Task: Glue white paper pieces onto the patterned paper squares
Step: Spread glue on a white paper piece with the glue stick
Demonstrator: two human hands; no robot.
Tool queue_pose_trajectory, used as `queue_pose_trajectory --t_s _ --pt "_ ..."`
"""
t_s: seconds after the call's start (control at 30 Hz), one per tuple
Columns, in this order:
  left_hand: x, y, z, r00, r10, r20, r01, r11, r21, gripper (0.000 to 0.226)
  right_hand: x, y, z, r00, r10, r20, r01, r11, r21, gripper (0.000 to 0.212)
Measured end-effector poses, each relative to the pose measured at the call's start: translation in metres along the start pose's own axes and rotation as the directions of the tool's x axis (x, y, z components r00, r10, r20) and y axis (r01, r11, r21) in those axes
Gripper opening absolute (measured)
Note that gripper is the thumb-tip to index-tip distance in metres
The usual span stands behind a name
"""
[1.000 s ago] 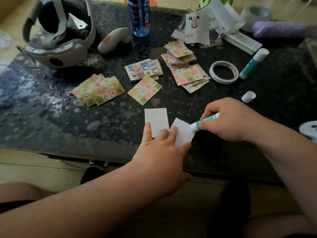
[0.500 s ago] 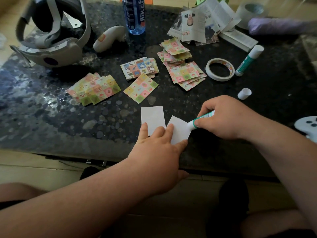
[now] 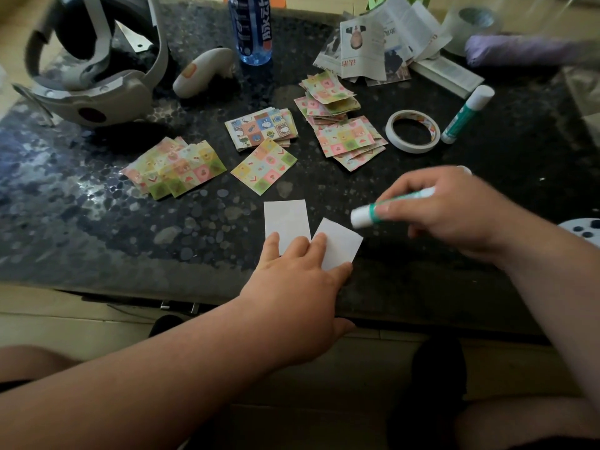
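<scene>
Right hand (image 3: 451,216): pinches the open glue stick (image 3: 373,215), its tip just above the tilted white piece (image 3: 341,243).
Left hand (image 3: 298,280): fingers flat and spread, pinning both white pieces at the table's near edge.
Patterned squares (image 3: 264,165): loose, just beyond, unglued.
Risk: a hard swipe could drag or crease the thin paper.
Risk: glue could smear the table (image 3: 97,228) or fingertips, so pieces stick askew.

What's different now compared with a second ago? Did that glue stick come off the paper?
Yes. The right hand has lifted the glue stick off the tilted white paper piece; its tip now hangs just above that piece's upper right corner. The left hand still presses both white pieces down. The patterned squares lie untouched.
</scene>
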State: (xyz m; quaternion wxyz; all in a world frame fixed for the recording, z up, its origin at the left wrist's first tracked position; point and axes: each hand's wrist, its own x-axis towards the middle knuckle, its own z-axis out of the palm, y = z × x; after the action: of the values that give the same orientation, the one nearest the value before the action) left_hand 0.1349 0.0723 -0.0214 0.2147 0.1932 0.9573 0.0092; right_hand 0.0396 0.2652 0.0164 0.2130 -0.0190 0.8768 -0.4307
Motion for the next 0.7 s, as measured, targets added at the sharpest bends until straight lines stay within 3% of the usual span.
queue_pose_trajectory --t_s 0.1,0.33,0.4,0.47,0.57,0.7 --pt "0.0 -0.003 -0.001 1.0 0.008 -0.018 -0.008 1.0 -0.017 0.074 -0.005 0.006 -0.016 0.999 0.035 -0.029 -0.017 0.872 0.489 0.005" --pt "0.015 -0.019 -0.008 0.994 -0.003 -0.108 -0.004 0.998 -0.062 0.044 -0.014 0.013 0.005 0.973 0.225 0.057 -0.183 0.589 0.787 0.016" --pt "0.025 -0.029 -0.012 0.99 -0.021 -0.139 0.013 0.998 -0.061 0.039 -0.012 0.014 0.014 0.961 0.274 0.025 -0.192 0.604 0.773 0.017" --pt "0.032 -0.039 -0.016 0.987 -0.062 -0.145 0.05 0.995 -0.088 0.04 -0.008 0.018 0.021 0.954 0.286 -0.086 -0.158 0.729 0.666 0.018" --pt "0.036 -0.045 -0.015 0.987 -0.087 -0.135 0.07 0.99 -0.124 0.041 -0.005 0.023 0.027 0.958 0.19 -0.216 -0.07 0.883 0.464 0.02" --pt "0.035 -0.045 -0.014 0.987 -0.088 -0.132 0.074 0.991 -0.112 0.046 -0.005 0.029 0.032 0.98 0.051 -0.19 -0.011 0.979 0.202 0.015"
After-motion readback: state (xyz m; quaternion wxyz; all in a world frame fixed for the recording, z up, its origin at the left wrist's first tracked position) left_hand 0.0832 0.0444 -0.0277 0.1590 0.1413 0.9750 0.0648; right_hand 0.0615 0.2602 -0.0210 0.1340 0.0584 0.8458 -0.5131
